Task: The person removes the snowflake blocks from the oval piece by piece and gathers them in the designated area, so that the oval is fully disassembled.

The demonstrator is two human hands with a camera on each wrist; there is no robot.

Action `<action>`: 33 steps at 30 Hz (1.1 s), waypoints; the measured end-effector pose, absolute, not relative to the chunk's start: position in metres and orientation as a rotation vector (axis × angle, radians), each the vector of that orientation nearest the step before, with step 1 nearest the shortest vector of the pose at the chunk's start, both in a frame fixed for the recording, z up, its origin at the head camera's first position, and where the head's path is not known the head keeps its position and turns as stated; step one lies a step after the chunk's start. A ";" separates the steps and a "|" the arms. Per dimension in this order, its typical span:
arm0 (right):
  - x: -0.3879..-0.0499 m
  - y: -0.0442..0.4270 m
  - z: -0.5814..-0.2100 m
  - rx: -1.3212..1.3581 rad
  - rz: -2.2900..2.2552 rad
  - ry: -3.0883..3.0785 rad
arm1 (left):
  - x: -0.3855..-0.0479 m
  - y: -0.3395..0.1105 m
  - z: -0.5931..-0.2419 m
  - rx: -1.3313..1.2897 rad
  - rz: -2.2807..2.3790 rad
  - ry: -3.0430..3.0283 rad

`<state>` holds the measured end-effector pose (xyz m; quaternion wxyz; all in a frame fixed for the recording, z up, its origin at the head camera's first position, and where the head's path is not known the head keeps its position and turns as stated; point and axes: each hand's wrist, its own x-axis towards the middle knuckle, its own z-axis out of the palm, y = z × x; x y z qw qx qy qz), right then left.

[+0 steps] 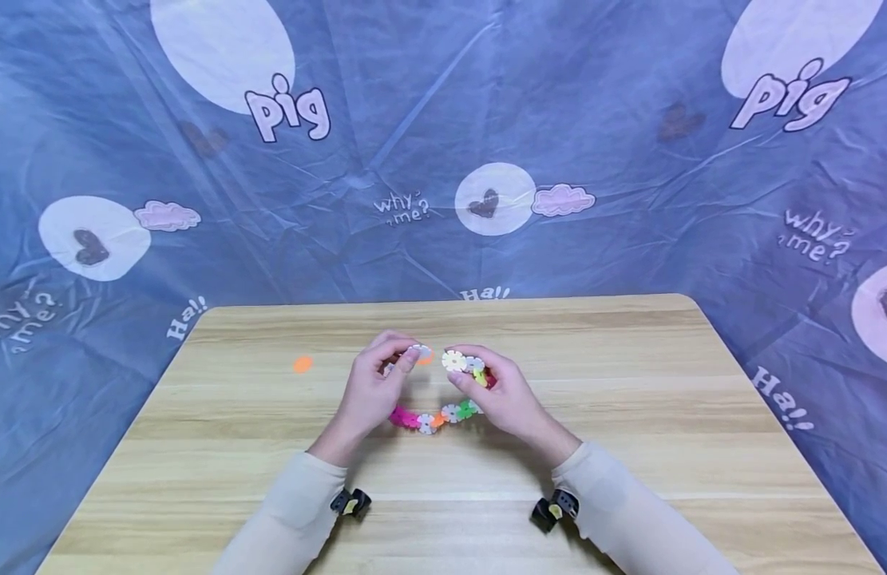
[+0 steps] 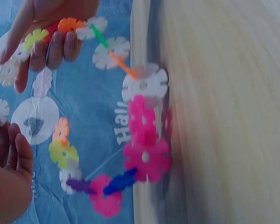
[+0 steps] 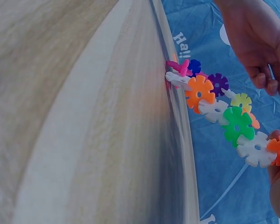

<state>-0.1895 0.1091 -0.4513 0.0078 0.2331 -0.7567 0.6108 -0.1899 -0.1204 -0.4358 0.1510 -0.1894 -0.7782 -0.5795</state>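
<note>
A chain of notched flower-shaped discs in several colours hangs in a loop between the two hands, its pink discs (image 2: 147, 159) and green disc (image 3: 238, 126) low in the loop. The left hand (image 1: 371, 386) pinches a white disc (image 1: 421, 351) at one end, with orange beside it. Thumb and fingers of the right hand (image 1: 502, 393) pinch the cream-white disc (image 1: 453, 361) at the other end. A small gap separates the two ends. In the left wrist view the right hand (image 2: 56, 42) is above the left hand (image 2: 9, 182). Palms partly hide the chain's sides.
A loose orange disc (image 1: 302, 364) lies on the wooden table (image 1: 199, 447), left of the hands. A printed blue cloth (image 1: 414, 160) hangs behind and beside the table. Each wrist wears a small black camera, the left one (image 1: 351, 504) and the right one (image 1: 554, 509).
</note>
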 end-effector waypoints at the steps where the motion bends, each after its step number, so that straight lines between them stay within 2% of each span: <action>1: -0.189 0.109 -0.451 0.725 1.910 -2.369 | -0.190 -0.123 -0.436 -0.539 -1.658 -2.233; 7: -0.190 0.110 -0.451 0.716 1.883 -2.389 | -0.191 -0.136 -0.436 -0.509 -1.661 -2.168; 15: -0.191 0.112 -0.453 0.695 1.888 -2.392 | -0.192 -0.150 -0.433 -0.303 -1.669 -2.213; 33: -0.190 0.115 -0.454 0.637 1.877 -2.420 | -0.198 -0.182 -0.441 -0.039 -1.695 -2.335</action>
